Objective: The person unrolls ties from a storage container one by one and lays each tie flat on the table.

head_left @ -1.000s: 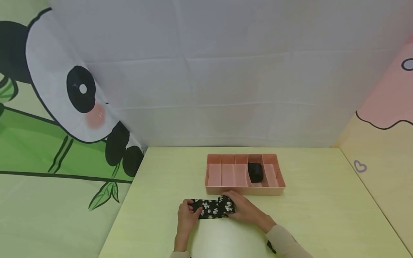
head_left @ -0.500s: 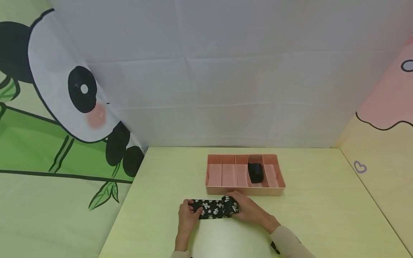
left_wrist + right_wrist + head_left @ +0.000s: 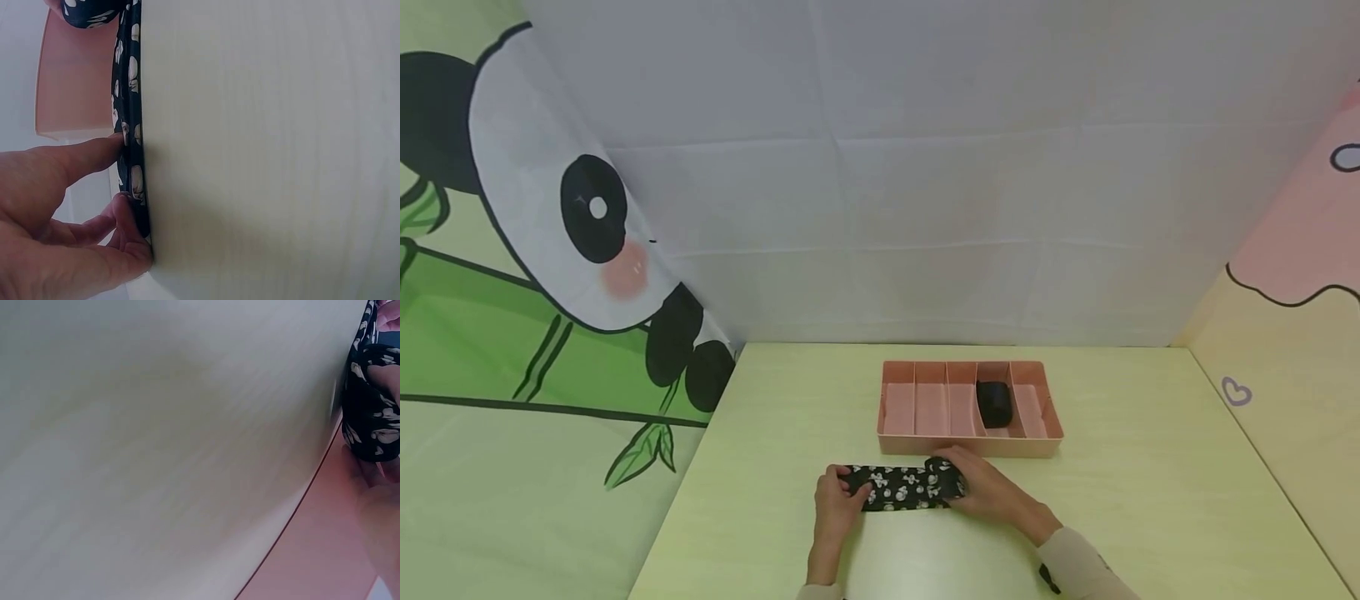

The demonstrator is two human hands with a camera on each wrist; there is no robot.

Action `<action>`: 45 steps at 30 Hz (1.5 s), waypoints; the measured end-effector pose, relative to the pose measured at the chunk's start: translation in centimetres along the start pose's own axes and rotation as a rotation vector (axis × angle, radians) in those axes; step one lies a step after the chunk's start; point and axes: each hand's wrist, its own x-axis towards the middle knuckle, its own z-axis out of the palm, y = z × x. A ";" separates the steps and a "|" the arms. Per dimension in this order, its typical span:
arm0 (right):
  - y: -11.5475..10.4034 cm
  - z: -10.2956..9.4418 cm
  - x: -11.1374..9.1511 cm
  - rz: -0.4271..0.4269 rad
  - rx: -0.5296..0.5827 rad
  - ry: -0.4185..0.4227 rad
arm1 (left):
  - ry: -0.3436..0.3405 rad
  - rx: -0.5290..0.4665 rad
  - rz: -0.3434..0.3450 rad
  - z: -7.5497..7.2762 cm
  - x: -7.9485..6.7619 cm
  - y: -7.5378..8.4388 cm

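A narrow black cloth strip [image 3: 897, 488] with a white print lies on the table, flat at its left and rolled up at its right end. My left hand [image 3: 837, 506] pinches the left end, thumb in front and fingers behind; in the left wrist view the folded layers of the strip [image 3: 130, 81] show edge-on. Curled round the rolled end [image 3: 374, 419] is my right hand [image 3: 990, 493], with fingers at its back and part of the roll covered.
Just behind the cloth stands a pink divided tray [image 3: 967, 447]. A smooth black rolled-up thing [image 3: 995, 405] sits in its second compartment from the right. A white sheet [image 3: 880, 208] hangs at the table's back, printed panels at both sides.
My right hand has moved to the right with the rolled end, and the flat stretch between the hands has grown longer. My left hand has stayed in place.
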 end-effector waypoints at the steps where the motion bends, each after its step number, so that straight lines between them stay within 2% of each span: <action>1: 0.0 0.0 -0.1 -0.002 -0.001 0.002 | 0.001 0.002 0.000 0.0 0.0 0.0; 9: 0.2 -0.4 -0.7 0.002 0.003 0.012 | -0.014 0.011 -0.030 -0.1 -0.1 0.0; 25: 0.8 -1.0 -1.4 0.000 0.014 0.015 | -0.017 0.009 -0.016 0.1 0.0 -0.3; 37: 1.2 -1.3 -2.2 -0.009 -0.047 0.047 | -0.017 0.005 -0.019 0.0 0.0 -0.3; 45: 1.2 -1.7 -2.5 0.011 -0.042 0.055 | -0.016 0.008 -0.015 0.1 0.0 -0.3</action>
